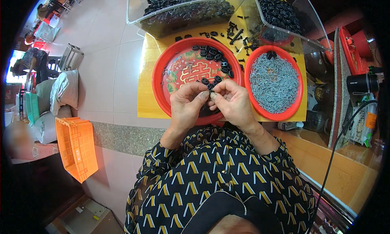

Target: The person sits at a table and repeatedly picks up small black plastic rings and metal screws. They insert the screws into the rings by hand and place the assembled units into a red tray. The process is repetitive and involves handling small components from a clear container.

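A small black plastic oval piece point(211, 94) is pinched between the fingertips of the left hand point(187, 105) and the right hand point(234, 103), both closed on it, above the near rim of a round red plastic tray point(170, 57). More black pieces are scattered at its far side. Just right, a red bowl point(300, 97) is filled with small grey metal parts point(274, 83).

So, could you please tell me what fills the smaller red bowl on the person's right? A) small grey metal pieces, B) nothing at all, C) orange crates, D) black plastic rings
A: the smaller red bowl is heaped with small grey metal pieces, while the black plastic pieces lie in the larger red plate beside it, where both hands meet.
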